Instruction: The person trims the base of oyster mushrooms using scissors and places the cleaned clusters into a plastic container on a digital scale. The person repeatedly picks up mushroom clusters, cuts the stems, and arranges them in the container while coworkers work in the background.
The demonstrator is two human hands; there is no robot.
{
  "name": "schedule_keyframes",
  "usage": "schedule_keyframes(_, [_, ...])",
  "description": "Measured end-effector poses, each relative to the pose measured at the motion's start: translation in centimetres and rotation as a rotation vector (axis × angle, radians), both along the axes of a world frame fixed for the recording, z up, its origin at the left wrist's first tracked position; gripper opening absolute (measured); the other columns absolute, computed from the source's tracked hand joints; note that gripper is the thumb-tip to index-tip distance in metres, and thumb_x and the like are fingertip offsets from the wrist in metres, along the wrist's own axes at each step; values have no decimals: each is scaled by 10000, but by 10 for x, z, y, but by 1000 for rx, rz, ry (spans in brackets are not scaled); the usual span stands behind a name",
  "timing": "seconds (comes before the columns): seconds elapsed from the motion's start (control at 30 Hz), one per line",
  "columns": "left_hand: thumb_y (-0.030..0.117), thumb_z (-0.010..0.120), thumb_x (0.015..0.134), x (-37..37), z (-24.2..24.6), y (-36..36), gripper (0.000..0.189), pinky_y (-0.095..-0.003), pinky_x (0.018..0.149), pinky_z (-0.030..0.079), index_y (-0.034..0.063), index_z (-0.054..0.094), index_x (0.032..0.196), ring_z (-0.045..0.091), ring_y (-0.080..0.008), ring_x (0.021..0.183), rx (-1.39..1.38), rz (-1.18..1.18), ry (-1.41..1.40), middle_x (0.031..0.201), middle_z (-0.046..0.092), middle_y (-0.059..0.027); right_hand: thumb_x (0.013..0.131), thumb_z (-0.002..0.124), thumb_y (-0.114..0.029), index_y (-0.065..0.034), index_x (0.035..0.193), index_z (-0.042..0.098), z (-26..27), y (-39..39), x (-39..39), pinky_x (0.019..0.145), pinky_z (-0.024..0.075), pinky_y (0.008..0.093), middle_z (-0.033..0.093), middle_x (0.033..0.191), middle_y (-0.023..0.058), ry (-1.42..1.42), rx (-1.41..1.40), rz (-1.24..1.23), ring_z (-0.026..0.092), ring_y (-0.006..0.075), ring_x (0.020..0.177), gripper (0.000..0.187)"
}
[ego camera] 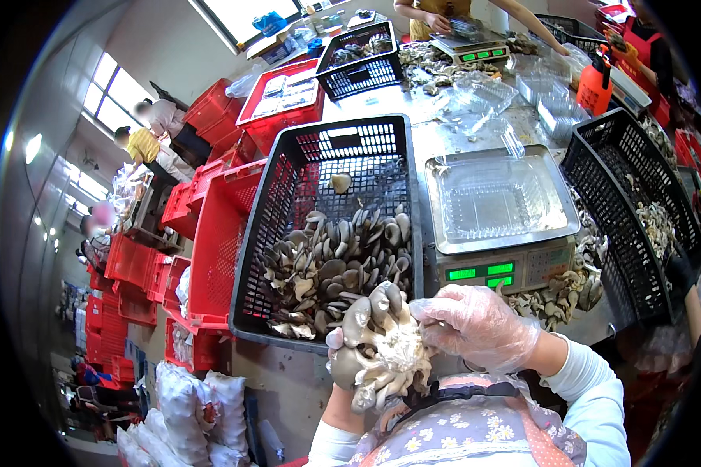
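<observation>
A large oyster mushroom cluster (pixel 400 350) is in front of my apron, its pale cut base facing up. My left hand (pixel 335 338) holds it from below and the left; most of that hand is hidden behind the mushrooms. At the cluster's right edge, my right hand (pixel 479 327), in a clear plastic glove, has its fingers curled and pinching a part of it. Just beyond is a black plastic crate (pixel 412 222) with many grey-capped mushrooms (pixel 339 262) heaped at its near end. A clear plastic clamshell box (pixel 490 204) rests on the steel pan of a digital scale (pixel 508 265) with green displays.
Loose mushrooms (pixel 561 298) lie beside the scale. Another black crate (pixel 619 233) stands tilted at right. Red crates (pixel 222 233) and stuffed white sacks (pixel 181 403) are at left. Beyond the table's clear containers (pixel 555 108) and orange spray bottle (pixel 594 87), other people work.
</observation>
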State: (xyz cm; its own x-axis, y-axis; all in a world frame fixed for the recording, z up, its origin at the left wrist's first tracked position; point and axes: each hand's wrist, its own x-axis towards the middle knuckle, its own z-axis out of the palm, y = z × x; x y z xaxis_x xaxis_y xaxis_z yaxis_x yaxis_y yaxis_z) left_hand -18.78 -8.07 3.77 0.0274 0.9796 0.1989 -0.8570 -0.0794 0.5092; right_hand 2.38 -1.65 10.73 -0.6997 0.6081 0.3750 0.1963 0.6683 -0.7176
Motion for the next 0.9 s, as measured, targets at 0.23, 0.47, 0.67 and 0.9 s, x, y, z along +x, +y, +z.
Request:
schedule_keyframes(0.23, [569, 589, 915, -3, -6, -16, 531, -507, 1222, 322, 174, 606, 1269, 464, -292, 1400, -118, 1, -32, 1493, 524, -59, 827, 779, -114, -118, 873, 694, 5, 8, 13, 654, 545, 420, 653, 810, 78, -26, 11, 43, 676, 315, 757, 97])
schedule_keyframes(0.47, [536, 516, 970, -10, -4, -15, 541, -547, 1192, 339, 165, 573, 1361, 401, -279, 1450, -104, -63, -147, 1474, 523, -57, 920, 717, -163, -106, 1169, 693, 1, 14, 16, 785, 602, 439, 701, 1127, 128, -127, 66, -141, 724, 346, 896, 256])
schedule_keyframes(0.67, [460, 474, 1008, -15, -20, -13, 630, -519, 1322, 128, 69, 482, 1502, 282, -331, 1545, 11, -38, -182, 1583, 450, -110, 924, 725, -172, -90, 1180, 677, -8, 0, -9, 730, 593, 401, 698, 1081, 125, 69, -20, 30, 724, 321, 860, 273])
schedule_keyframes(0.9, [497, 548, 994, -5, -43, -10, 651, -525, 1316, 125, 69, 483, 1479, 304, -308, 1534, -107, -17, -343, 1605, 438, -118, 815, 720, -149, -75, 1043, 686, -13, 4, -2, 616, 539, 344, 683, 1014, 64, 23, 477, 62, 678, 229, 737, 242])
